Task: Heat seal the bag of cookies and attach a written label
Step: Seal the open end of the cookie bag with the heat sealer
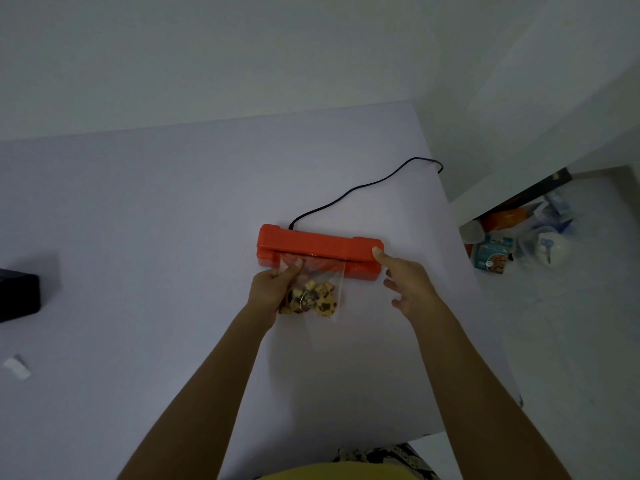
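From the head camera, looking down, a pale worktop point(173, 237) fills most of the scene. An orange-red sealer point(320, 249) lies across it toward the right side, its black cord point(363, 187) snaking from the back edge off toward the far right corner of the worktop.

A clear bag point(311, 289) of cookies point(310, 299) lies flat on the worktop just in front of the sealer, its open top edge tucked into the slot along the sealer's front. The cookies sit bunched in the lower half of the bag.

The left hand point(272, 289) holds the bag at its left side, thumb on top of the plastic near the slot and the fingers closed around the edge. The right hand point(405, 282) is at the sealer's right end: its forefinger is stretched out with the tip touching the front corner of the sealer, the other fingers loosely spread and holding nothing.

At the far left edge of the worktop sits a dark box point(17, 294), well apart from the sealer, and nearer the person a small white slip of paper point(17, 367). On the floor to the right, beyond the worktop, lies a jumble of packets and bags point(519, 244), too blurred to tell apart.
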The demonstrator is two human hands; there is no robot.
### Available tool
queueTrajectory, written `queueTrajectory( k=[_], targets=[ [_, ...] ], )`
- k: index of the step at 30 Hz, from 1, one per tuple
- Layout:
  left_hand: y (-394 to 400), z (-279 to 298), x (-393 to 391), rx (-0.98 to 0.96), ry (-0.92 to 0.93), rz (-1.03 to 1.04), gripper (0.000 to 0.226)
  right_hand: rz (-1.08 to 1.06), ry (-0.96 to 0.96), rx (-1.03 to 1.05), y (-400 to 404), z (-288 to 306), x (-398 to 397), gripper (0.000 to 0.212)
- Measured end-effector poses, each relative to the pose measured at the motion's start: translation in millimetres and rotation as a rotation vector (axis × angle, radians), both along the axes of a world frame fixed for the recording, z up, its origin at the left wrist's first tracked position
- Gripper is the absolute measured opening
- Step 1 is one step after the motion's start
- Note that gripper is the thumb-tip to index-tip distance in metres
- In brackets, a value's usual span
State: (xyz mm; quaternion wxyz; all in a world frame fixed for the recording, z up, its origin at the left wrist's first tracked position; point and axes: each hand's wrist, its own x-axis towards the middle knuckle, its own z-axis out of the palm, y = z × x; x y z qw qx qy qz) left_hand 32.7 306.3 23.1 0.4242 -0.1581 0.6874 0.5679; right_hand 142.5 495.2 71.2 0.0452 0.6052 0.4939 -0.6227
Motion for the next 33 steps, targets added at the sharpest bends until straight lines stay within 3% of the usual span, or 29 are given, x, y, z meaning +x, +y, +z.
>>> queueTrajectory(
  k=[8, 14, 18, 24, 33],
  targets=[
    [0.4, -1.2, 0.2, 0.009, 0.004, -0.01, 0.029, 0.003, 0.011, -0.062, 2.7, 0.5, 0.6, 0.097],
    [0.8, -1.4, 1.8, 0.019, 0.008, -0.023, 0.031, -0.008, 0.013, -0.047, 0.8, -2.1, 2.8, 0.098],
    [-0.2, -2.7, 1.5, 0.036, 0.001, -0.015, 0.044, -0.014, 0.017, -0.052, 0.0, -2.9, 3.7, 0.1],
    [-1.3, -1.4, 2.1, 0.073, -0.011, 0.003, 0.028, -0.02, 0.008, -0.033, -1.0, -3.6, 3.8, 0.099],
    [-3.1, -3.3, 1.0, 0.123, -0.042, 0.037, 0.025, -0.024, 0.005, -0.015, -1.3, -4.6, 4.4, 0.102]
  ],
)
